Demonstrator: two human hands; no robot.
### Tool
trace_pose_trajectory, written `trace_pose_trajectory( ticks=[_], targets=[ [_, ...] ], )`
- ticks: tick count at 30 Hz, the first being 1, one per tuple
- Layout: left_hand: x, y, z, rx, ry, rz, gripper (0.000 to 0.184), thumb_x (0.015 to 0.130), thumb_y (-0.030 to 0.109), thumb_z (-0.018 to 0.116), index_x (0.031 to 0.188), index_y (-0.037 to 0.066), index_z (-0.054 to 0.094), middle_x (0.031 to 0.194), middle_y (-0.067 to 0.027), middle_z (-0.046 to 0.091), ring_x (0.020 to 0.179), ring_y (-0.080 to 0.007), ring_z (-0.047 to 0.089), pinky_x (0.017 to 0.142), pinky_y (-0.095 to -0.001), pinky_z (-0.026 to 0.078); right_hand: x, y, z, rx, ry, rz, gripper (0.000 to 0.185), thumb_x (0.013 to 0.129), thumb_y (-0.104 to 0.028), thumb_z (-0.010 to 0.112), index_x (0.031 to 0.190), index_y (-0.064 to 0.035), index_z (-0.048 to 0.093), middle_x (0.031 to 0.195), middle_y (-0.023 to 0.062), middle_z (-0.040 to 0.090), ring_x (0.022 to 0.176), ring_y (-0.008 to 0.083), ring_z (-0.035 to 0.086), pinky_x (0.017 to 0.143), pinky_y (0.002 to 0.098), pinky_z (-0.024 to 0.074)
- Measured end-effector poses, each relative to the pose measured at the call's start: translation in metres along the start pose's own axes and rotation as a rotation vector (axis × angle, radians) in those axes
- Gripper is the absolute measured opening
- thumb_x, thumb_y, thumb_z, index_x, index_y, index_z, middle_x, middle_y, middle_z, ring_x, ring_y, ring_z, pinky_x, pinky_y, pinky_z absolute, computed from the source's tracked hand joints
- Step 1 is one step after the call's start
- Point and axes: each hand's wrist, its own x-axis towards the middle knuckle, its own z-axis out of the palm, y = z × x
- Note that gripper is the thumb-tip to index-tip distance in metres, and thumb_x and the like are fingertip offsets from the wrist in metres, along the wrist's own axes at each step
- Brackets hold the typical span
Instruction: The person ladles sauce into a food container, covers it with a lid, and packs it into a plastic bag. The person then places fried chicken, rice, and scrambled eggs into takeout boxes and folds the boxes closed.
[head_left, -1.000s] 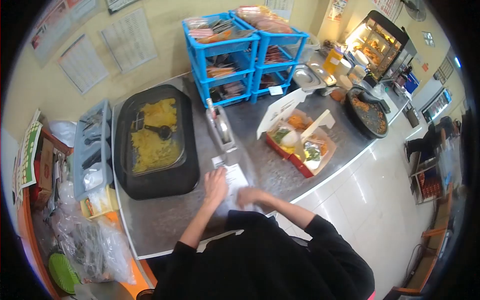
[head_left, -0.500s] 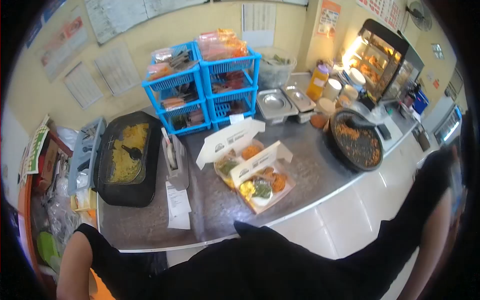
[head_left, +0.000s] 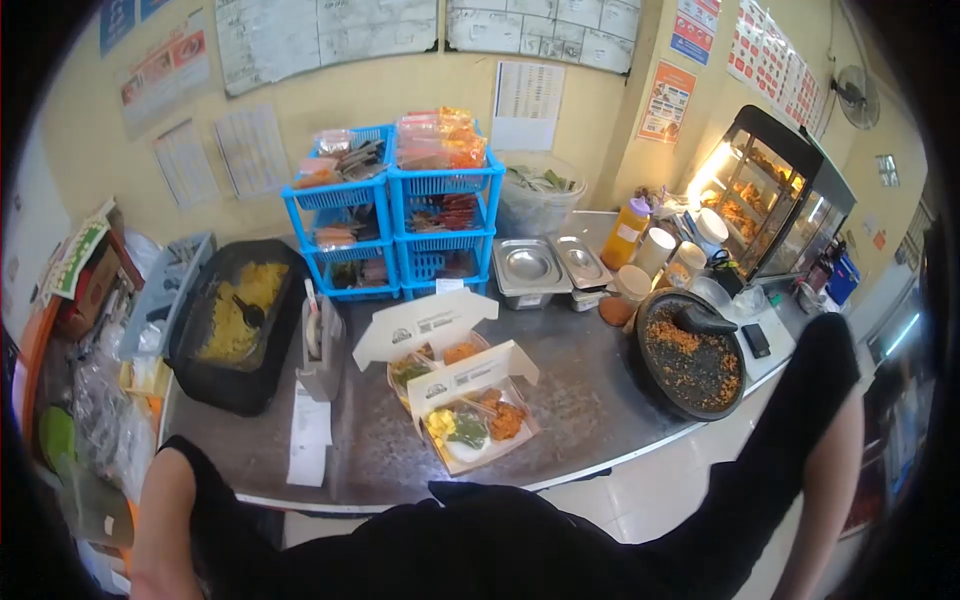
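Both of my hands are out of the picture; only black sleeves and bare forearms show. My left forearm (head_left: 165, 520) hangs down at the lower left, near the counter's front corner. At the lower right, my right forearm (head_left: 825, 490) hangs beside the counter. Two open cardboard meal boxes stand on the counter before me. The front box lid (head_left: 472, 378) is raised behind yellow pieces, a green leaf, something white and orange-brown fried food (head_left: 507, 420). Partly hidden behind it, the rear box lid (head_left: 425, 328) stands up over similar food.
A black tub (head_left: 185, 340) of yellow food, with a dark scoop, stands left. Beside it are a grey dispenser (head_left: 322, 350) and paper slips (head_left: 310, 435). Blue basket racks (head_left: 395, 200) stand behind. A stone mortar (head_left: 652, 390), steel pans (head_left: 530, 265) and a lit food warmer (head_left: 760, 200) occupy the right.
My view has tilted up and shifted, so more wall and whiteboard shows. Both forearms sit differently in the picture, the right one further inward. The meal boxes appear unmoved on the counter.
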Motion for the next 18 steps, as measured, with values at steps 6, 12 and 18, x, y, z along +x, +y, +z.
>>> trace_pose_trajectory(
  ticks=[6,12,18],
  targets=[
    [-0.077,0.064,0.008,0.366,0.386,-0.774,0.016,0.081,0.023,0.055,0.087,0.009,0.056,0.086,-0.0068,0.056,0.082,-0.0123,0.054,0.079,-0.0261,0.041,-0.045,-0.046,-0.003,0.166,0.228,-0.099,0.061,0.077,-0.013,0.06,0.132,-0.0077,0.035,0.124,0.0096,0.045,0.106,0.0203,0.048,0.086,0.0345,0.041],
    [-0.186,0.215,0.019,0.348,-0.621,-2.402,0.053,0.075,0.011,0.066,0.119,-0.002,0.041,0.115,-0.0131,0.048,0.098,-0.0236,0.052,0.082,-0.0321,0.043,-0.087,-0.114,0.107,0.721,0.054,0.165,0.066,0.077,-0.017,0.062,0.135,-0.0081,0.032,0.13,0.009,0.042,0.109,0.0201,0.046,0.087,0.0346,0.0399],
    [-0.204,0.305,0.012,-0.122,-1.048,-2.664,0.031,0.082,0.007,0.054,0.112,-0.001,0.053,0.12,-0.0217,0.05,0.108,-0.0343,0.051,0.085,-0.0387,0.044,-0.091,-0.125,0.269,1.198,-0.507,0.264,0.046,0.081,-0.006,0.055,0.126,-0.0062,0.045,0.12,0.0085,0.053,0.1,0.0168,0.052,0.084,0.0305,0.0416]
  ],
)
